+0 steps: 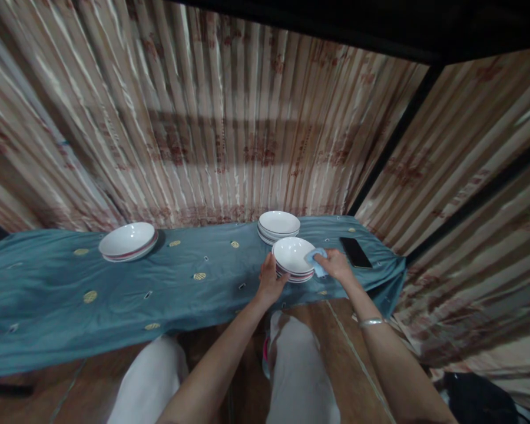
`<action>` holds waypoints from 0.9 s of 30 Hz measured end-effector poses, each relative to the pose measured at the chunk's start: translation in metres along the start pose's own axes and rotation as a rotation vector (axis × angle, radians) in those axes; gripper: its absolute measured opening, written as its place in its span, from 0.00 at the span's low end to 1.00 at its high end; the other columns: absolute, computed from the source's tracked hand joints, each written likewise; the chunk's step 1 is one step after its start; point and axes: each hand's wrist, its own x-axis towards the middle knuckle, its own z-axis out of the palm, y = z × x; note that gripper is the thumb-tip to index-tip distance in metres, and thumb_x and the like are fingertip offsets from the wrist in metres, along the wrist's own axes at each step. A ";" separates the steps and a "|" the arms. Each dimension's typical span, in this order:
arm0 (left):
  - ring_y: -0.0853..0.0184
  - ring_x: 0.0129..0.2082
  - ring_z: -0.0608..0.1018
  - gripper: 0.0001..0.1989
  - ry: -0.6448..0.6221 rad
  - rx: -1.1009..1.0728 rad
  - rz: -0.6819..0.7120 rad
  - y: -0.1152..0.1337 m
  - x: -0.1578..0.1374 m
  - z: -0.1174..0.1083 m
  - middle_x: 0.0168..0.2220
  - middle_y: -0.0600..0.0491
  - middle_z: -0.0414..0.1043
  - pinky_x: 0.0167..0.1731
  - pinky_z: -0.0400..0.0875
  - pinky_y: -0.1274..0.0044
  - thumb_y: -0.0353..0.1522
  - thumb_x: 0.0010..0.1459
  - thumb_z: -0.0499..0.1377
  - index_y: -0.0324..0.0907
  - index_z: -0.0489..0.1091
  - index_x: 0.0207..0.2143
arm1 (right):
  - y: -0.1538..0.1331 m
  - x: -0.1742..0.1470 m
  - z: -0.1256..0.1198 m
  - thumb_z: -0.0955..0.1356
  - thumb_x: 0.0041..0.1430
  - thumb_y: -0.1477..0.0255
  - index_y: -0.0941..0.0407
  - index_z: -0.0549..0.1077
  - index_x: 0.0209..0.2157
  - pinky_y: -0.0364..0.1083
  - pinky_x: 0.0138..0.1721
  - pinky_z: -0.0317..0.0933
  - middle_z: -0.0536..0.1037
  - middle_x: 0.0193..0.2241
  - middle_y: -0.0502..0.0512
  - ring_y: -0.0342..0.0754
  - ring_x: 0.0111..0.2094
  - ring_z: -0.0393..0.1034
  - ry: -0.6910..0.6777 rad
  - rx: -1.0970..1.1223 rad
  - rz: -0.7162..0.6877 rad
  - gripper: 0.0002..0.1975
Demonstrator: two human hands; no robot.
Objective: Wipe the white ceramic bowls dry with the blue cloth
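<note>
In front of me a stack of white bowls (292,254) with reddish rims stands near the table's front edge. My left hand (271,284) grips the left and front side of this stack, thumb at the front. A light blue cloth (317,260) is bunched in my right hand (334,263), pressed to the right rim of the top bowl. Just behind stands a second stack of white bowls (279,222), which neither hand touches. Part of the cloth is hidden under my fingers.
A blue-green tablecloth (221,259) with yellow pineapple prints covers the long table. Stacked white dishes (128,240) sit at the left. A black phone (355,252) lies right of my right hand. Patterned curtains (229,135) hang behind, with dark frame poles (397,138) at the right.
</note>
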 end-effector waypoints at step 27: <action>0.56 0.65 0.58 0.41 0.576 -0.238 -0.352 -0.066 -0.037 -0.187 0.68 0.40 0.48 0.62 0.52 0.66 0.36 0.52 0.61 0.42 0.47 0.66 | -0.189 -0.069 0.081 0.63 0.56 0.60 0.58 0.78 0.38 0.42 0.29 0.61 0.77 0.26 0.51 0.46 0.27 0.68 -0.266 0.594 -0.381 0.18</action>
